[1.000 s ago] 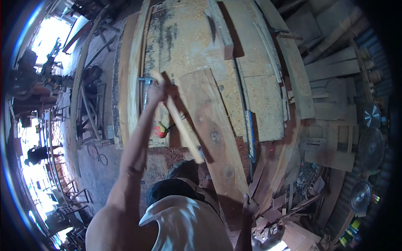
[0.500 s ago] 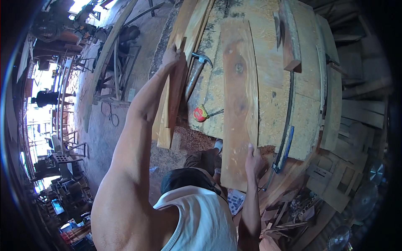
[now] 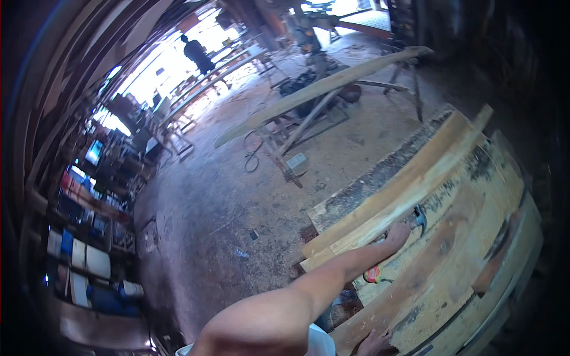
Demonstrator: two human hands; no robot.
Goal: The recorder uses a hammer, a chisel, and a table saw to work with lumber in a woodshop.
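My left hand point(image 3: 396, 236) reaches over the workbench, its fingers closed over the handle of a hammer point(image 3: 420, 221). The hammer's head shows just past my fingers; most of its handle is hidden. Close by lies a red and yellow tape measure point(image 3: 372, 274). A wide brown wooden board point(image 3: 409, 279) stretches across the bench. At the lower edge of the view, my right hand point(image 3: 375, 343) grips the near part of this board, partly cut off and blurred. Beyond my left hand lie long pale planks point(image 3: 415, 178).
The workbench point(image 3: 469, 296) is strewn with sawdust, and a dark-edged timber piece point(image 3: 499, 255) rests on its right side. A long plank point(image 3: 320, 92) lies across a trestle on the floor. A person point(image 3: 198, 54) stands far back. Stacked goods point(image 3: 89, 258) line the left.
The view has swung left, showing more floor. My left hand has shifted from the narrow brown strip by the planks to the hammer. My right hand stays at the wide board.
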